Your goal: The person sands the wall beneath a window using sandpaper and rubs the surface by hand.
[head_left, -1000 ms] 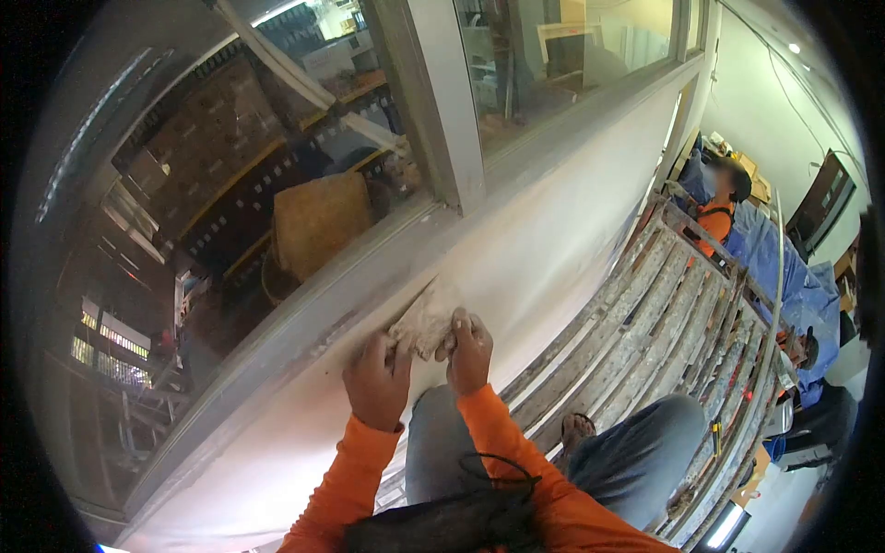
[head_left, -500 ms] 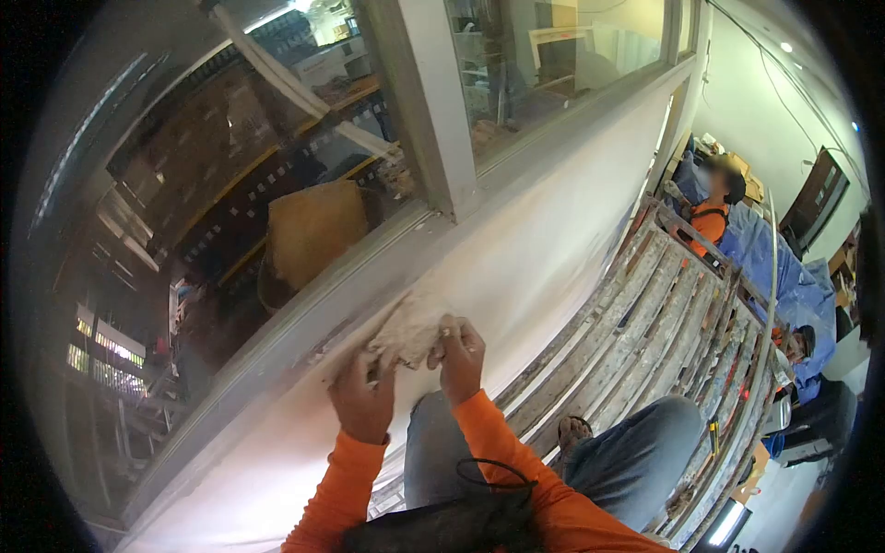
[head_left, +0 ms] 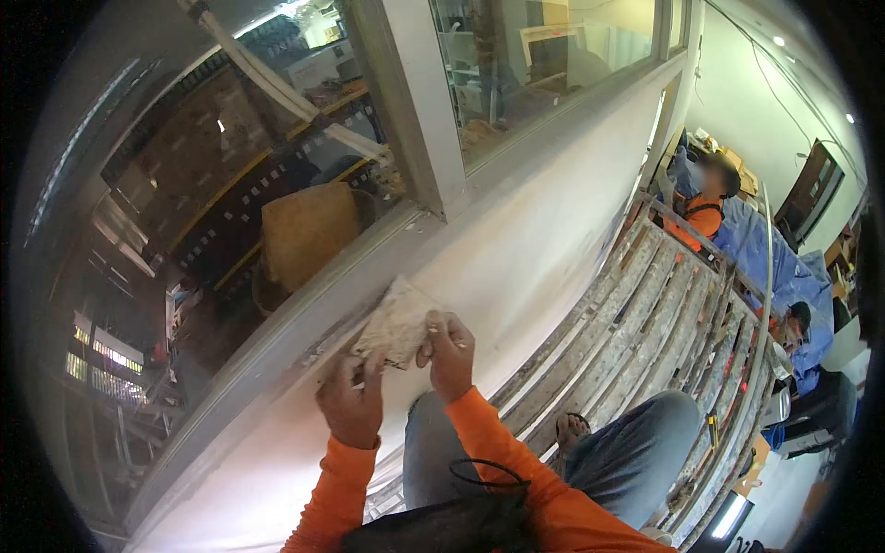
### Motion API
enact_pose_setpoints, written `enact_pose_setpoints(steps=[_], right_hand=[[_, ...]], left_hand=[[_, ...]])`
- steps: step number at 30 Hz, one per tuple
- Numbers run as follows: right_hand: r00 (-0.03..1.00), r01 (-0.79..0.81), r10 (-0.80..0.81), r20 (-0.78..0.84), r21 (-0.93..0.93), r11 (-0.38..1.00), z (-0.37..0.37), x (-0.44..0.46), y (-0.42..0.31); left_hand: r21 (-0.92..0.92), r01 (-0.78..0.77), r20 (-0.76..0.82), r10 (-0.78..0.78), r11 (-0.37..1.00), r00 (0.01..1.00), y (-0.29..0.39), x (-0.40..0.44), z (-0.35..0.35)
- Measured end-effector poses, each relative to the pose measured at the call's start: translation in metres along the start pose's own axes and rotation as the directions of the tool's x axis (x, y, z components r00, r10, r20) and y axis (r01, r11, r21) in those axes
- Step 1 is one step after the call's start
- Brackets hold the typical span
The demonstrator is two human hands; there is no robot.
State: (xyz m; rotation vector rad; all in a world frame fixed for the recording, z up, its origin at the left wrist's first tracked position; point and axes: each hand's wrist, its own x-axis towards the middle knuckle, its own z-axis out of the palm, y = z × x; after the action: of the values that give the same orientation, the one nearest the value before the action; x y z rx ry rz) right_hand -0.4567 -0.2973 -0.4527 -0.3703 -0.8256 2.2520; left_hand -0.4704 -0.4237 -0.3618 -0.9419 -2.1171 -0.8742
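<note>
A pale, dust-covered sheet of sandpaper (head_left: 398, 324) is held up in front of the white wall, just below the window ledge. My left hand (head_left: 351, 398) pinches its lower left edge between thumb and fingers. At its lower right edge, the curled fingers of my right hand (head_left: 450, 356) grip it too. The sheet lies tilted, its dusty face toward me. Behind both hands runs the white wall panel (head_left: 553, 221), with a dull, dusty strip along the grey window frame (head_left: 277, 332).
My bent knee and sandalled foot (head_left: 573, 426) rest on a slatted platform (head_left: 636, 313). A person in orange (head_left: 696, 221) is beyond its far end, near blue sheeting (head_left: 747, 240); another is lower right. A long pole (head_left: 767, 267) stands along the platform's right side.
Both hands have shifted slightly left with the sheet, which now shows more of its flat face. The head view has moved a little; the far person's arm position differs slightly.
</note>
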Motion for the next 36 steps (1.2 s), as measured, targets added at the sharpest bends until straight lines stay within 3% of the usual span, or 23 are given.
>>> enact_pose_setpoints(steps=[2,4,7,10,11,14,16,19,21,25,27,31,33,36], right_hand=[[0.996,0.02,-0.01,0.084,-0.117,0.993,0.011,0.0,-0.002],[0.997,-0.018,0.022,0.075,-0.06,0.998,0.009,0.002,-0.001],[0.998,-0.05,0.054,-0.038,0.079,0.996,-0.008,0.009,0.003],[0.995,-0.063,0.07,-0.068,0.101,0.993,-0.016,0.014,0.0],[0.999,-0.01,0.011,-0.052,0.029,1.0,-0.008,0.011,-0.005],[0.998,0.048,-0.051,-0.029,-0.089,0.995,0.007,0.008,-0.016],[0.999,0.047,-0.048,-0.005,-0.142,0.989,0.005,0.012,-0.018],[0.997,0.007,-0.008,-0.071,-0.002,1.0,-0.009,0.026,-0.01],[0.99,-0.012,0.021,-0.138,0.065,0.998,-0.017,0.027,-0.009],[0.991,-0.004,0.008,-0.136,0.032,0.999,-0.014,0.027,-0.02],[0.993,0.076,-0.084,-0.079,-0.097,0.992,-0.005,0.03,-0.031],[0.989,0.117,-0.127,-0.075,-0.123,0.985,-0.008,0.047,-0.041],[0.994,0.041,-0.041,-0.106,-0.007,0.999,-0.012,0.054,-0.039],[0.992,0.053,-0.05,-0.114,0.023,0.998,-0.016,0.058,-0.031]], left_hand=[[-0.061,0.278,0.09,-0.272,0.959,0.958,-0.004,-0.009,-0.011],[-0.092,0.235,0.055,-0.231,0.968,0.971,-0.003,-0.001,-0.003],[0.002,0.051,0.135,-0.05,0.999,0.99,0.003,0.012,0.021],[-0.016,0.096,0.142,-0.093,0.995,0.986,0.007,0.009,0.024],[-0.129,0.08,0.088,-0.069,0.988,0.994,-0.002,0.004,0.023],[-0.07,0.151,0.041,-0.149,0.986,0.988,-0.001,0.001,0.008],[-0.064,0.07,0.002,-0.07,0.996,0.998,0.008,0.013,0.015],[-0.071,0.065,0.081,-0.059,0.995,0.995,0.017,0.025,0.031],[-0.064,-0.046,0.099,0.053,0.997,0.994,0.018,0.025,0.041],[-0.068,-0.008,0.097,0.015,0.998,0.995,0.017,0.023,0.037],[-0.171,0.175,0.137,-0.153,0.969,0.979,0.014,0.021,0.035],[-0.214,0.168,0.124,-0.144,0.962,0.982,0.026,0.038,0.046],[-0.042,-0.016,0.077,0.02,0.999,0.997,0.03,0.045,0.058],[-0.132,0.056,0.108,-0.041,0.99,0.993,0.026,0.037,0.063]])
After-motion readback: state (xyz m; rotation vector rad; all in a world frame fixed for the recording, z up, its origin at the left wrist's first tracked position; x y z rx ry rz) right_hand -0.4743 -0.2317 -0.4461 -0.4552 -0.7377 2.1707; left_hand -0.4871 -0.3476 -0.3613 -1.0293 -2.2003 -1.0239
